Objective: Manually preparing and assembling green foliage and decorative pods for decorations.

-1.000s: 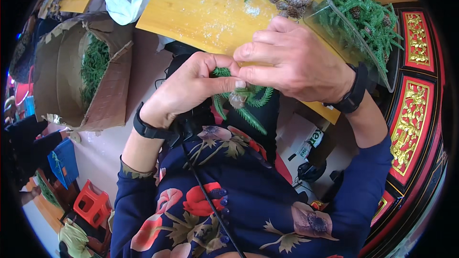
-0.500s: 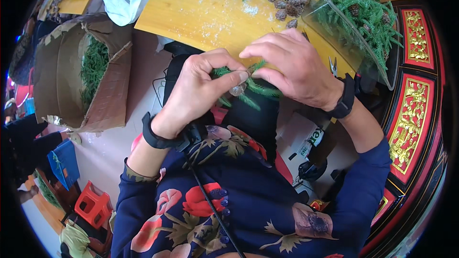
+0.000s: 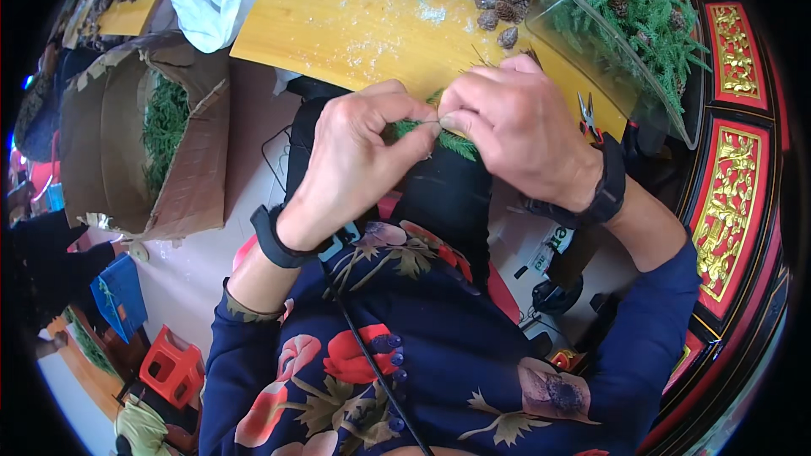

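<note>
Above my lap, at the near edge of the yellow table (image 3: 338, 38), both hands meet over a green artificial pine sprig (image 3: 457, 145). My left hand (image 3: 359, 148) pinches it between thumb and forefinger. Thumb and forefinger of my right hand (image 3: 528, 131) are pinched right beside the left fingertips, on the same sprig. Most of the sprig is hidden behind my fingers; only green needles show below and between them. Several brown pine cones (image 3: 507, 10) with white dusting lie on the table beyond my right hand.
A clear plastic bin (image 3: 608, 59) of pine sprigs and cones stands at the right, with pliers (image 3: 587, 110) near it. At left is a cardboard box (image 3: 190, 177) holding greenery. A white plastic bag (image 3: 207, 0) hangs at the table's left corner.
My right hand has come down and closed its fingers next to the left fingertips. A pale cone-like piece under the left thumb no longer shows. The view has shifted slightly.
</note>
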{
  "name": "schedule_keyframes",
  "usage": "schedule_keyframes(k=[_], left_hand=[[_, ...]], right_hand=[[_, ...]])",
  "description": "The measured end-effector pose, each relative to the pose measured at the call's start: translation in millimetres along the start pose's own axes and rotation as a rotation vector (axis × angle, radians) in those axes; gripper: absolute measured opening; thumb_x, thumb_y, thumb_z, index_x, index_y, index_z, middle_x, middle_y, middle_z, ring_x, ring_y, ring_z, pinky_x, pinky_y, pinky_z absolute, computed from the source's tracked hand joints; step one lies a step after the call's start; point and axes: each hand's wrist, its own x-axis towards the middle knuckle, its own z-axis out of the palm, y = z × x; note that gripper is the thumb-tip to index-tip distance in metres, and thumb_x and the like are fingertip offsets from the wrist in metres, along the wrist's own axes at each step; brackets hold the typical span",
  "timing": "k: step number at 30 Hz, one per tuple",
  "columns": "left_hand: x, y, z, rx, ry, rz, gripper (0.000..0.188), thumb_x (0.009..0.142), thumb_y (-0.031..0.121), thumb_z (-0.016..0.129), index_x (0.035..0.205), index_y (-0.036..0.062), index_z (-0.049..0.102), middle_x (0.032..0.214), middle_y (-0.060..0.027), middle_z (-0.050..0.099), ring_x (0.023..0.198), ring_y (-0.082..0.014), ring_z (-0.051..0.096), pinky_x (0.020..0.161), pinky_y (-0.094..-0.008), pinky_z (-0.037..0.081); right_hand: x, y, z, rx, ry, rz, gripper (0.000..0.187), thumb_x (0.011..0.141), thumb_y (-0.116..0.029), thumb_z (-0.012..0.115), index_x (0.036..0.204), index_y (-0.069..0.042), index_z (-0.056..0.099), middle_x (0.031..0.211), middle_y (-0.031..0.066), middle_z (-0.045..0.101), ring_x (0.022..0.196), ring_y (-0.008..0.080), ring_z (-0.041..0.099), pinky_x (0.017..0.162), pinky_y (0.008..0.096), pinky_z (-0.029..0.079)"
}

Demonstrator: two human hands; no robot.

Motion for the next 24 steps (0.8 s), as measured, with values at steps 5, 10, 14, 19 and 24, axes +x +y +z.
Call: schedule_keyframes(k=[5, 10, 14, 19, 24], left_hand=[[1.3, -8.5, -8.0, -0.531, -0.098, -0.193, 0.008, 0.083, 0.004, 0.067, 0.088, -0.0020, 0.070, 0.076, -0.0003, 0.065, 0.071, -0.0067, 0.059, 0.067, -0.0230, 0.047], [0.0, -13.9, -9.3, -0.857, -0.157, -0.308, 0.008, 0.084, 0.005, 0.067, 0.088, -0.0025, 0.070, 0.077, -0.0009, 0.065, 0.070, -0.0064, 0.060, 0.068, -0.0215, 0.048], [0.5, -6.6, -13.5, -0.399, -0.154, -0.119, 0.007, 0.084, 0.001, 0.066, 0.088, -0.0015, 0.070, 0.082, -0.0018, 0.067, 0.071, -0.0063, 0.060, 0.070, -0.0205, 0.047], [-2.5, -7.0, -10.0, -0.189, -0.113, -0.112, 0.009, 0.082, -0.002, 0.065, 0.088, -0.0010, 0.071, 0.086, -0.0035, 0.069, 0.072, -0.0074, 0.061, 0.071, -0.0206, 0.048], [-2.9, -18.8, -16.0, -0.822, -0.169, -0.295, 0.012, 0.082, -0.002, 0.063, 0.090, -0.0011, 0.071, 0.090, -0.0059, 0.070, 0.075, -0.0097, 0.063, 0.073, -0.0226, 0.049]], right_hand=[[3.6, 14.8, -1.7, -0.101, 0.219, -0.338, 0.016, 0.077, -0.011, 0.068, 0.092, -0.006, 0.065, 0.088, 0.0055, 0.064, 0.079, 0.0201, 0.061, 0.084, 0.0375, 0.042], [8.0, 12.7, -6.7, -0.309, 0.299, -0.657, 0.018, 0.077, -0.011, 0.068, 0.093, -0.007, 0.064, 0.088, 0.0053, 0.065, 0.078, 0.0184, 0.061, 0.086, 0.0384, 0.041], [8.9, -2.8, -6.3, -0.415, 0.156, -0.544, 0.018, 0.077, -0.012, 0.068, 0.095, -0.008, 0.064, 0.089, 0.0051, 0.065, 0.079, 0.0180, 0.062, 0.087, 0.0390, 0.041], [9.4, -2.3, -7.2, -0.151, -0.096, -0.184, 0.017, 0.079, -0.013, 0.066, 0.095, -0.009, 0.064, 0.091, 0.0041, 0.066, 0.080, 0.0185, 0.062, 0.087, 0.0390, 0.040], [14.0, 14.2, -1.7, -0.036, 0.185, -0.412, 0.013, 0.082, -0.015, 0.064, 0.094, -0.011, 0.065, 0.092, 0.0029, 0.066, 0.078, 0.0179, 0.062, 0.086, 0.0394, 0.041]])
